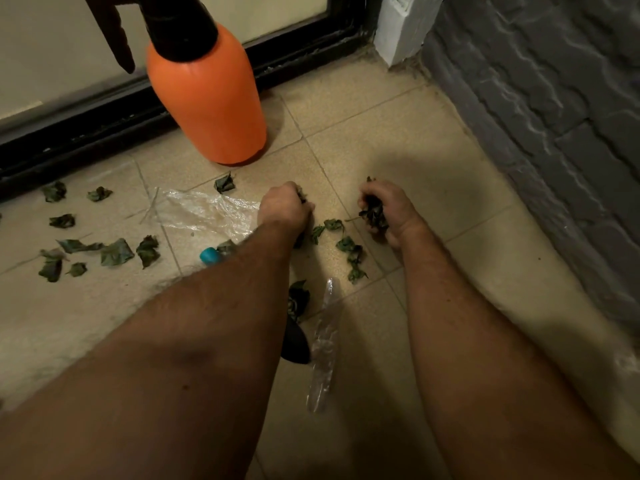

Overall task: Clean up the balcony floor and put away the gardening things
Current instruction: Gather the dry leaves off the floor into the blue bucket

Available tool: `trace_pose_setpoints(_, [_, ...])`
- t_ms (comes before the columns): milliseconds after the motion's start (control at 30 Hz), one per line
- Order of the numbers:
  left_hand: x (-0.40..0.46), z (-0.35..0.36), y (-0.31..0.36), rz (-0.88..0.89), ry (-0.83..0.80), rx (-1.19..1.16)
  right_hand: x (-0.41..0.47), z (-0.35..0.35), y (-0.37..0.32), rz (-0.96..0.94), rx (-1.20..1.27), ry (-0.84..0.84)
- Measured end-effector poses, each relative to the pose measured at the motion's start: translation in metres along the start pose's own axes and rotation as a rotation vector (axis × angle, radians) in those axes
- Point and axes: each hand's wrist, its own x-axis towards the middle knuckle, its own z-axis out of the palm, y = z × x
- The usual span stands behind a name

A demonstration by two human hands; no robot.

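Leaf-gathering looks barely half done: the right hand (384,213) clutches a wad of dried leaves and the left hand (285,206) curls round a few more. Scattered leaves (116,252) remain on the floor at left, while the orange sprayer (207,105) stands far left by the door track, not yet put away.

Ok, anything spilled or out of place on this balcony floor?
Yes. Wilted leaves lie scattered over the tiles, mostly left of the hands, and clear plastic lies crumpled among them. The right hand grips a clump of leaves; the left hand is gathering more.
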Motion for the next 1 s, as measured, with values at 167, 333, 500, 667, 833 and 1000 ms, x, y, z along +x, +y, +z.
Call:
trace_pose_setpoints(167, [0.003, -0.005, 0.01, -0.007, 0.079, -0.158, 0.0, 0.001, 0.0, -0.025, -0.359, 0.081])
trace_pose_setpoints(333, [0.011, -0.014, 0.012, -0.1, 0.138, -0.498, 0.001, 0.012, 0.004, -0.168, -0.653, -0.017])
trace_pose_setpoints(500, [-0.005, -0.023, 0.001, -0.137, 0.187, -0.72, 0.0, 0.019, 0.005, -0.163, -0.813, -0.087])
trace_pose_setpoints(667, [-0.041, -0.011, -0.024, -0.243, 0.181, -0.575, -0.009, 0.025, 0.009, -0.165, -1.004, -0.089])
trace_pose_setpoints(833, [-0.08, 0.002, -0.019, -0.18, 0.141, -0.428, -0.02, 0.016, -0.001, -0.181, -0.662, -0.029])
trace_pose_setpoints(1000, [-0.089, 0.011, 0.0, 0.042, -0.055, -0.213, -0.041, -0.01, -0.007, 0.071, 0.07, 0.107])
